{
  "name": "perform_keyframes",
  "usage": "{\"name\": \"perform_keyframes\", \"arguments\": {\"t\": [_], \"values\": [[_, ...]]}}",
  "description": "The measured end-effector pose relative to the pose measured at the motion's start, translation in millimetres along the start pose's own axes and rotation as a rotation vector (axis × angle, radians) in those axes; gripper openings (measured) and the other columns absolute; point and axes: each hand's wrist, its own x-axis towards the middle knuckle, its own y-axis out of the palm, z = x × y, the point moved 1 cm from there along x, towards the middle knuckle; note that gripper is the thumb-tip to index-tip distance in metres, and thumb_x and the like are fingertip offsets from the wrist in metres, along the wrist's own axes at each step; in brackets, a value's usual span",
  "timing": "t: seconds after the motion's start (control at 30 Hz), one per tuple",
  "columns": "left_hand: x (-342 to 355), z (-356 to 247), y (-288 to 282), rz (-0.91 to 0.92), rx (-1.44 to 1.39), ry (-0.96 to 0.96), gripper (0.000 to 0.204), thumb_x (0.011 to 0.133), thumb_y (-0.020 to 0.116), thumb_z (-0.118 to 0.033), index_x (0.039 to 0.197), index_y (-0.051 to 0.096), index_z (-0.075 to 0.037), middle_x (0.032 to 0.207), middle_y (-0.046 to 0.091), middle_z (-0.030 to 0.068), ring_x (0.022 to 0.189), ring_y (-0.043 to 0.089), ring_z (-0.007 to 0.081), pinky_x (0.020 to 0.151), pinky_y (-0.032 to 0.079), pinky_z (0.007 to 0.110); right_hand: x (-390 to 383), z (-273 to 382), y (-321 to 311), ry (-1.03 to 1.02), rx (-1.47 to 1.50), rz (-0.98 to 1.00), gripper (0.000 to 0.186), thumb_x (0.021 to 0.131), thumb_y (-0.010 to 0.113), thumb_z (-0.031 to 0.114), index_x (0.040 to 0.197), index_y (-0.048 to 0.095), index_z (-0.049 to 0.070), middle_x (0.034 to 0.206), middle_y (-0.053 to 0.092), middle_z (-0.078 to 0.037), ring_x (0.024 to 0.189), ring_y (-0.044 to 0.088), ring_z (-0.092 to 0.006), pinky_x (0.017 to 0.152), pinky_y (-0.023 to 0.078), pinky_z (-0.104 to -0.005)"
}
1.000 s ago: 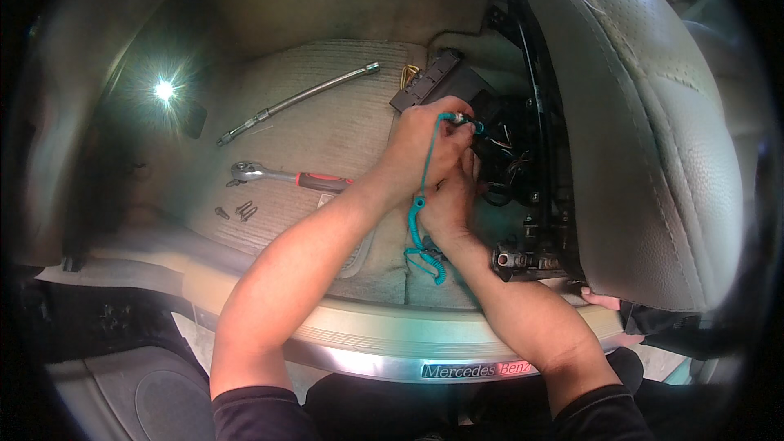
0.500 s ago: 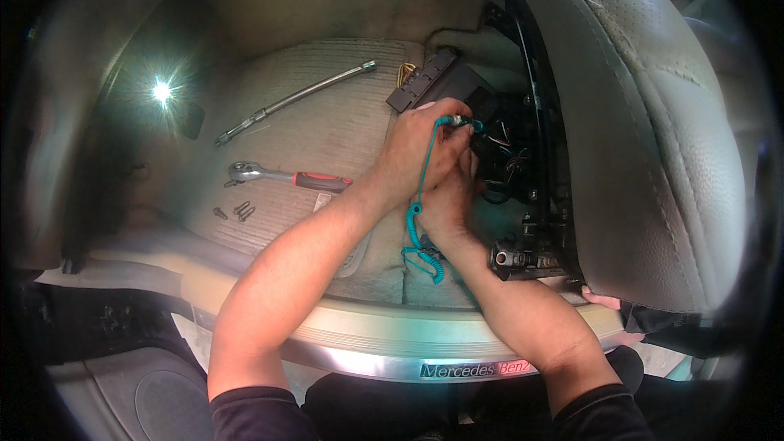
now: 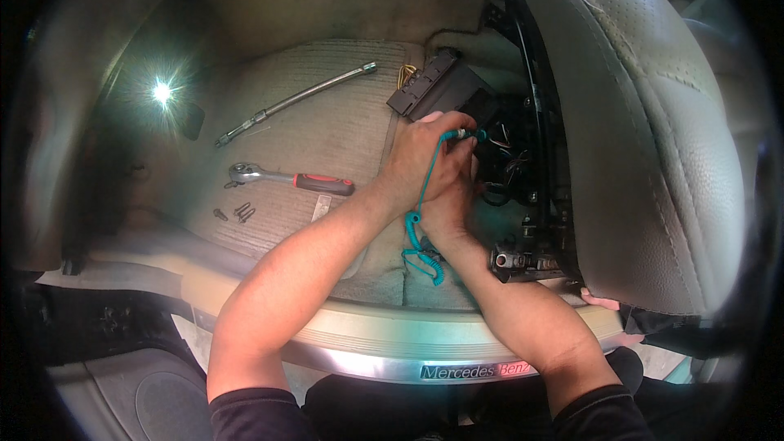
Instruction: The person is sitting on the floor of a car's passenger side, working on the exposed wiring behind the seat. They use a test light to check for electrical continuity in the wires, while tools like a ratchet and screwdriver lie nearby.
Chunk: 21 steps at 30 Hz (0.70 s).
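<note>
Footwell [image 3: 343, 12], lettered silver sill [image 3: 367, 365], teal cord [image 3: 412, 233]

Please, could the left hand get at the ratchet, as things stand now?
Probably yes: the ratchet lies uncovered on the floor mat, close to the left forearm. But the left hand seems to hold the end of the teal cord, so it may need to let go first.

Teal cord [image 3: 412, 233], red-and-black ratchet handle [image 3: 324, 184], ribbed beige mat [image 3: 339, 131]
</note>
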Motion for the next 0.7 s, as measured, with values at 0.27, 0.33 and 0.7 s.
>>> {"name": "perform_keyframes", "arguments": {"t": [0.27, 0.33, 0.7], "values": [[-7.0, 1.8, 0.3, 0.015, 0.092, 0.128, 0.026, 0.090, 0.068, -0.013, 0.114, 0.068, -0.004, 0.102, 0.067, 0.0177, 0.097, 0.066, 0.0389, 0.083, 0.054, 0.044, -2.7, 4.9, -6.1, 0.098, 0.053, 0.035, 0.072, 0.086, 0.071, 0.041, 0.138, 0.039, 0.001, 0.135, 0.047, -0.019, 0.130, 0.049, -0.0365, 0.105, 0.040, -0.0574], [-8.1, 0.6, -0.2, 0.019, 0.117, 0.158, 0.026, 0.090, 0.068, -0.013, 0.115, 0.068, -0.004, 0.102, 0.066, 0.0171, 0.097, 0.065, 0.0384, 0.084, 0.053, 0.044, -5.5, 4.3, -4.6, 0.057, 0.014, -0.012, 0.065, 0.088, 0.070, 0.036, 0.132, 0.040, -0.001, 0.129, 0.049, -0.020, 0.127, 0.049, -0.0352, 0.104, 0.039, -0.0515], [-9.8, -1.6, -2.1, 0.048, 0.139, 0.160, 0.027, 0.091, 0.067, -0.014, 0.117, 0.068, -0.005, 0.104, 0.065, 0.0160, 0.101, 0.063, 0.0363, 0.086, 0.052, 0.043, -0.2, 5.2, -15.4, 0.114, 0.064, 0.151, 0.070, 0.088, 0.068, 0.042, 0.138, 0.040, 0.002, 0.136, 0.046, -0.019, 0.131, 0.050, -0.0361, 0.107, 0.039, -0.0572]]}}
